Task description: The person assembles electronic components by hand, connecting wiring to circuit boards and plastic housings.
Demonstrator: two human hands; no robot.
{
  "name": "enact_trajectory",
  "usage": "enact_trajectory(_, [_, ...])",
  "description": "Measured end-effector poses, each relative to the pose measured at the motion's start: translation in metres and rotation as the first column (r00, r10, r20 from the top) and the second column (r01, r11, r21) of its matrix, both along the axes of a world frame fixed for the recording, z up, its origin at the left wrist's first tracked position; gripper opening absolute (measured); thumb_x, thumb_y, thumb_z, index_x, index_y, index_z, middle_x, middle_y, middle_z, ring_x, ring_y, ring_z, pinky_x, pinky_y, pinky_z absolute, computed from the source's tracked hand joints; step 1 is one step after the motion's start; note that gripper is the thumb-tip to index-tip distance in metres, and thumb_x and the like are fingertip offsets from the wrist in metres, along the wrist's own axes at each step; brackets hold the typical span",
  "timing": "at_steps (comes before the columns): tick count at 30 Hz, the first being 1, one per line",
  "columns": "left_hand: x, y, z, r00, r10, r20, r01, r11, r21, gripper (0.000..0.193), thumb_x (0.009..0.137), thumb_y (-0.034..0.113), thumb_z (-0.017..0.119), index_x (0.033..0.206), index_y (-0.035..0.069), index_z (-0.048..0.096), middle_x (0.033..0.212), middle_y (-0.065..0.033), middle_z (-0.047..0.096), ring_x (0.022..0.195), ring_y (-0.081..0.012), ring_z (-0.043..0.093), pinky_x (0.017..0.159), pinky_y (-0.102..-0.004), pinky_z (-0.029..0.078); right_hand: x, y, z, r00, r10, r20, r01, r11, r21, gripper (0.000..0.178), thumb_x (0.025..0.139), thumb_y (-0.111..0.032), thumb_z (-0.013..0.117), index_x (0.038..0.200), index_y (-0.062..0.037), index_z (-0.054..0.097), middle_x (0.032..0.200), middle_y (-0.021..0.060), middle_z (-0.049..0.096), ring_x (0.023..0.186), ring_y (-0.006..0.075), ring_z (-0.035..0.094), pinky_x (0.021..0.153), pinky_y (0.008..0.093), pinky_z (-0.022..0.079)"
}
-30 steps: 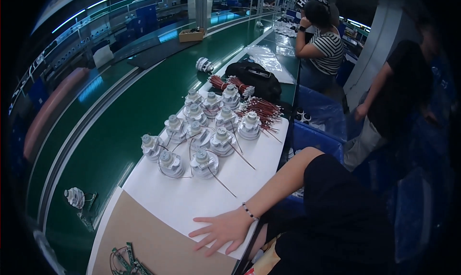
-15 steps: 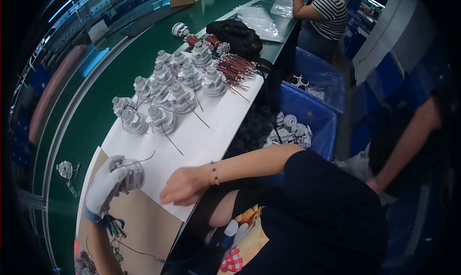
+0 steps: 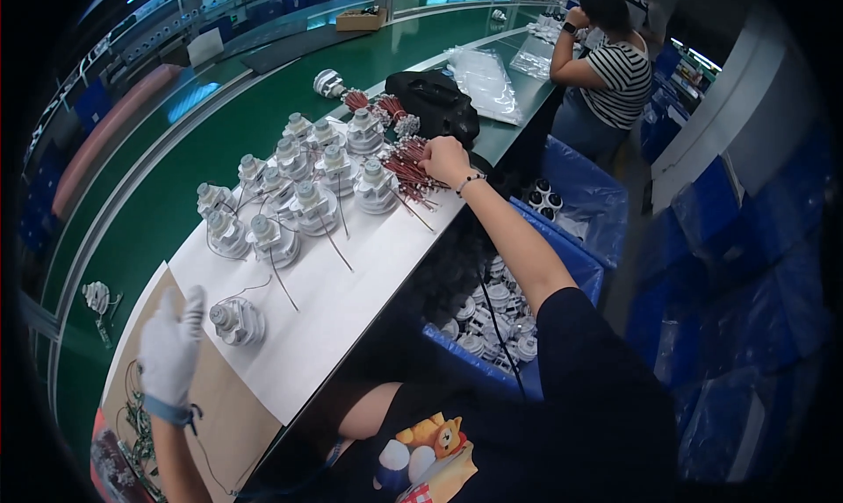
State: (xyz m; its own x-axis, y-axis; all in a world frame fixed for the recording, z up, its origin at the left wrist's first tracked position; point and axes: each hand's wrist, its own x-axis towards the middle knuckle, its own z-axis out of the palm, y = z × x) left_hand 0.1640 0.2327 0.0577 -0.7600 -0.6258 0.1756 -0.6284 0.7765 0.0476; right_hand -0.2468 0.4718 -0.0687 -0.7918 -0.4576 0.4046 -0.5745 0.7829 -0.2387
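Note:
My left hand (image 3: 169, 352), in a white glove with a blue cuff, is open with thumb and fingers apart. It hovers over the brown board, holding nothing. Just right of it a white round plastic assembly (image 3: 238, 321) with a grey top and a thin wire stands on the white sheet (image 3: 338, 297). At the far end of the sheet, my bare right hand (image 3: 446, 162) has its fingers closed at a pile of red-brown wires (image 3: 410, 168) with white connectors. Its fingertips are partly hidden, so how many wires they grip cannot be made out.
Several similar white assemblies (image 3: 312, 209) with trailing wires crowd the sheet's middle. Behind the wires lies a black bag (image 3: 430, 99). Below the table's right edge, a blue bin (image 3: 562, 240) holds white parts. Circuit boards (image 3: 136, 428) lie lower left; a person in stripes (image 3: 619, 77) works far right.
My left hand has let go of the white assembly, which now stands on the sheet. My right hand has moved far forward to the wire pile. The view has shifted.

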Motion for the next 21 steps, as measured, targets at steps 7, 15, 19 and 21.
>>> enact_trajectory(7, [0.104,-0.103,-0.061,0.963,0.266,0.047,-0.242,0.928,-0.283,0.055,0.088,0.047,0.040,0.106,-0.003,0.054,0.080,-0.0209,0.057,0.071,-0.0173,0.061,0.062,-0.0337,0.046,-0.012,0.012,0.027,0.995,0.091,-0.037,-0.098,0.916,-0.388,0.013,0.067,-0.023,0.068,0.069,-0.0101,0.069,0.067,0.0122,0.063,0.065,0.0291,0.062,0.065,0.0353,0.050])
enact_trajectory(15, [0.007,0.151,-0.015,0.726,0.686,0.050,-0.533,0.607,-0.590,0.053,0.088,0.045,0.040,0.109,-0.002,0.053,0.089,-0.0195,0.055,0.074,-0.0168,0.060,0.065,-0.0323,0.046,-0.045,0.007,0.031,0.994,0.105,-0.034,-0.088,0.576,-0.813,0.016,0.075,-0.018,0.066,0.074,-0.0024,0.067,0.064,0.0053,0.065,0.058,0.0114,0.061,0.054,0.0229,0.046])
enact_trajectory(19, [-0.006,0.164,-0.008,0.524,0.849,-0.074,-0.602,0.308,-0.737,0.052,0.088,0.044,0.040,0.111,-0.002,0.052,0.093,-0.0187,0.055,0.076,-0.0165,0.059,0.067,-0.0317,0.045,-0.019,0.006,0.056,0.962,0.273,0.007,-0.087,0.329,-0.940,0.012,0.082,-0.011,0.060,0.083,0.0014,0.061,0.076,0.0087,0.065,0.063,0.0122,0.061,0.055,0.0199,0.046])
enact_trajectory(21, [-0.003,0.144,-0.008,0.394,0.904,-0.166,-0.598,0.115,-0.793,0.052,0.088,0.044,0.041,0.111,-0.001,0.052,0.095,-0.0184,0.054,0.077,-0.0164,0.059,0.068,-0.0313,0.045,0.007,-0.013,0.067,0.921,0.390,-0.015,-0.104,0.206,-0.973,0.012,0.083,-0.008,0.058,0.091,0.0011,0.057,0.078,0.0088,0.065,0.065,0.0125,0.061,0.055,0.0201,0.047])
